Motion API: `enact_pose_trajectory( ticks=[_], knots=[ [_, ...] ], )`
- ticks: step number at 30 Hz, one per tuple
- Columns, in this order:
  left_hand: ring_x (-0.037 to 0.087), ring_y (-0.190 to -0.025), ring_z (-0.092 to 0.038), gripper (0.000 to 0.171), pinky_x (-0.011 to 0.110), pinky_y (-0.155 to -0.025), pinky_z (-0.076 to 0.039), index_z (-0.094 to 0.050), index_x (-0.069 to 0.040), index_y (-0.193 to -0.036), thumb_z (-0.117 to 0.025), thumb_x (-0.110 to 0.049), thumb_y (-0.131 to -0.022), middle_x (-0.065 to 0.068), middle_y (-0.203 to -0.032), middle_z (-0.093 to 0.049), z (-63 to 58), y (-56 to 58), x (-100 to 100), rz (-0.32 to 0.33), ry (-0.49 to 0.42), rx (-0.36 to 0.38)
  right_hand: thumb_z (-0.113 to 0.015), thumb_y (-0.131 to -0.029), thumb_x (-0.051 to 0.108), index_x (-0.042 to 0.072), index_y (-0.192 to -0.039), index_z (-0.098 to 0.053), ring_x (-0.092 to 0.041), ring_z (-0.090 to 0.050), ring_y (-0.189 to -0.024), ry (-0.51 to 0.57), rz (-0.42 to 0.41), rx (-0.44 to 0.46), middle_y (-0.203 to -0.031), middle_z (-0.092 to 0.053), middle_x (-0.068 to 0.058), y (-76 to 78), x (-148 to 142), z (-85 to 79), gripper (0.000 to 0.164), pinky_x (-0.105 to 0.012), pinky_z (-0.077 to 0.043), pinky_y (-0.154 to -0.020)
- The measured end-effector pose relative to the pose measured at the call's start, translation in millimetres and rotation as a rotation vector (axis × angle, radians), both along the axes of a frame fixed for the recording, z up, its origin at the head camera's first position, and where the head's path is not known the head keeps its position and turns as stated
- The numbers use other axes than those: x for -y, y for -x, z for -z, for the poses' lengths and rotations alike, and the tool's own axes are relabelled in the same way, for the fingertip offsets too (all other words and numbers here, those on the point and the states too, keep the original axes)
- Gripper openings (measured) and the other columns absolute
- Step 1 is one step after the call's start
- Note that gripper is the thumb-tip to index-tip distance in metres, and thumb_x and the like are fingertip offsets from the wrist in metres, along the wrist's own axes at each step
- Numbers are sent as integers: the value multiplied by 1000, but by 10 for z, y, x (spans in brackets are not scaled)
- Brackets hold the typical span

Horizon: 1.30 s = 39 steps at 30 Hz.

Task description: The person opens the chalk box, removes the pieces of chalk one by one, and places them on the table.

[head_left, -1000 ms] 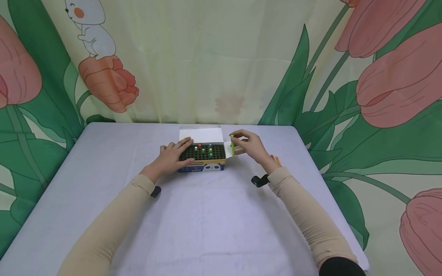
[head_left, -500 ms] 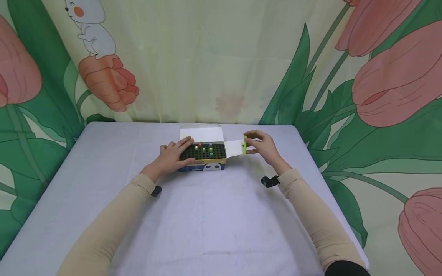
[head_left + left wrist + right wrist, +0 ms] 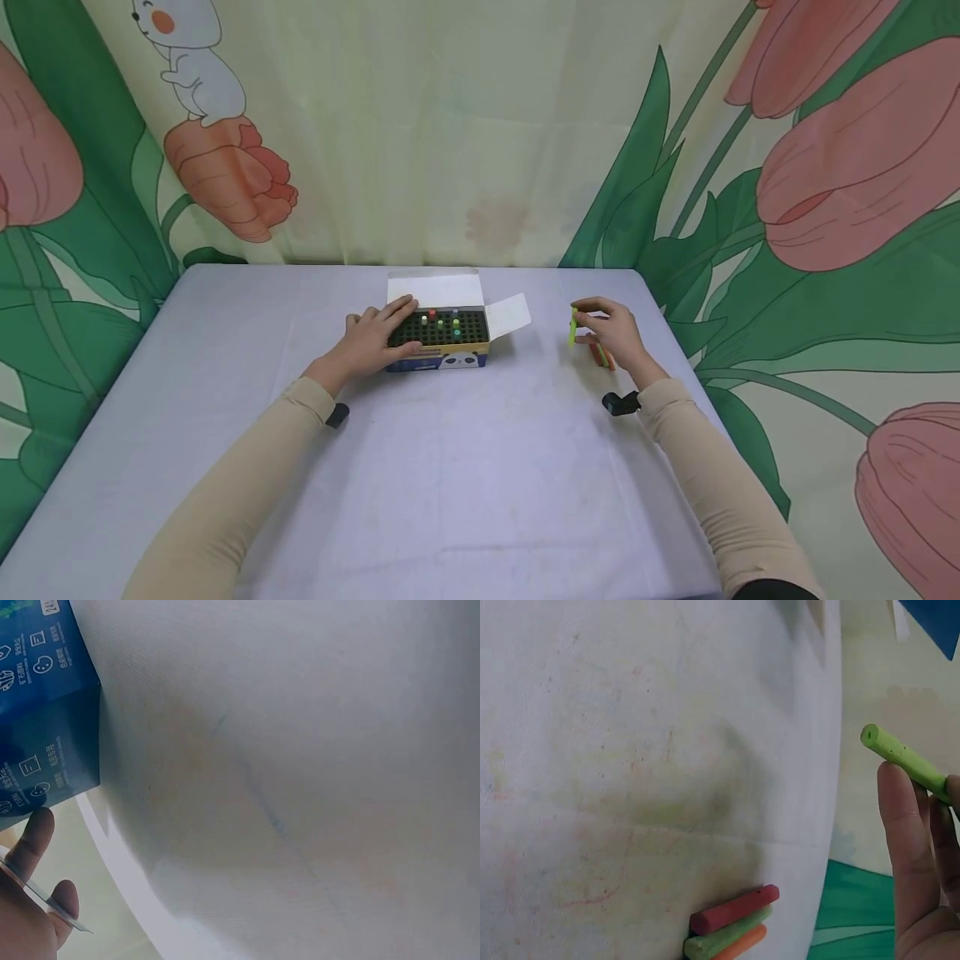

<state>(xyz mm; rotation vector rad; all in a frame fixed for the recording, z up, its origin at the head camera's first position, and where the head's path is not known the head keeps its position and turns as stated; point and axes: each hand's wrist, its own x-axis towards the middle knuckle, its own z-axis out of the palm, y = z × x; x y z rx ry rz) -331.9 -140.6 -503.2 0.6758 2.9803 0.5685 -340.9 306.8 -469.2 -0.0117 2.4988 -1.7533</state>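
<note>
My right hand (image 3: 613, 329) is raised over the right part of the table, pinching a yellow-green chalk stick (image 3: 904, 759) by its fingertips. Below it lie several loose sticks: a red one (image 3: 735, 909), a green one (image 3: 727, 935) and an orange one (image 3: 742, 942). At the middle back stands an open chalk box (image 3: 431, 360) with a panda on its front and a dark, holed holder (image 3: 405, 335) inside. Several coloured chalk sticks (image 3: 456, 330) stand in the holes. My left hand (image 3: 365, 340) holds the box's left end, thumb at the front, fingers spread toward the back.
The box's white lid (image 3: 437, 290) is folded back, and a white side flap (image 3: 510, 315) sticks out to the right. A white cloth with faint colour marks covers the table (image 3: 450, 475). A printed curtain (image 3: 420, 133) hangs behind.
My right hand has moved right, away from the box's side flap, with the yellow-green chalk stick still in its fingers. The loose sticks now show beside it. My left hand has stayed in place.
</note>
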Motion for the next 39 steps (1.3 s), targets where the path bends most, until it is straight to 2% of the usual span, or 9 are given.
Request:
enact_pose_trajectory(
  ticks=[5, 8, 13, 18, 25, 28, 31, 34, 39],
  knots=[
    [37, -128, -47, 85, 64, -101, -28, -17, -29, -168, -51, -68, -100, -5, -175, -14, -11, -5, 0, 1, -3, -5, -66, -104, 19, -2, -141, -61, -28, -63, -113, -76, 31, 19, -142, -54, -21, -2, -78, 60, 43, -48, -56, -95],
    [37, -129, -46, 85, 64, -101, -28, -17, -29, -168, -51, -67, -100, -5, -175, -14, -11, -11, -4, 1, -6, -3, -65, -104, 22, 3, -139, -64, -32, -64, -112, -199, 55, 24, -138, -59, -19, -1, -129, 102, 40, -42, -59, -91],
    [38, -131, -45, 84, 65, -102, -26, -17, -29, -168, -50, -67, -101, -5, -175, -13, -12, -16, -17, 8, -23, 13, -66, -104, 24, 8, -133, -70, -28, -71, -89, -347, 87, 31, -122, -68, -19, 3, -236, 197, 34, -35, -57, -75],
    [39, -132, -45, 84, 65, -103, -25, -17, -29, -168, -51, -66, -101, -6, -175, -13, -15, -26, -13, 3, -35, 19, -68, -102, 22, 8, -130, -73, -25, -70, -67, -324, 85, 45, -108, -71, -21, 29, -304, 276, 31, -37, -55, -58],
    [38, -128, -47, 84, 63, -99, -27, -18, -28, -168, -52, -66, -101, -5, -175, -15, -23, -26, -6, 7, -34, 7, -69, -101, 20, 7, -126, -75, -21, -60, -59, -430, 75, -3, -85, -70, -12, 79, -321, 339, 28, -32, -49, -54],
    [38, -126, -48, 84, 62, -98, -28, -19, -28, -168, -53, -66, -100, -5, -174, -15, -22, -24, -9, 6, -23, 0, -68, -101, 20, 7, -125, -75, -23, -59, -53, -458, 85, -5, -75, -68, -12, 80, -297, 340, 28, -33, -49, -53],
    [38, -127, -47, 84, 62, -98, -28, -19, -28, -168, -53, -65, -101, -5, -174, -15, -16, -21, -9, 3, -19, -1, -67, -101, 20, 6, -124, -75, -21, -59, -60, -512, 93, -13, -81, -71, -15, 78, -274, 351, 28, -32, -48, -57],
    [39, -128, -47, 84, 63, -99, -28, -19, -28, -168, -53, -65, -101, -5, -174, -15, -15, -23, -11, 0, -20, 5, -67, -101, 23, 8, -124, -76, -20, -59, -73, -578, 102, -10, -100, -72, -16, 80, -260, 374, 29, -31, -47, -65],
    [39, -130, -46, 84, 63, -100, -28, -18, -28, -168, -53, -64, -101, -4, -175, -15, -37, -29, -18, -3, -23, 16, -66, -102, 22, 7, -123, -76, -34, -61, -95, -656, 69, 5, -128, -60, -22, 100, -264, 419, 28, -42, -52, -81]
  ],
)
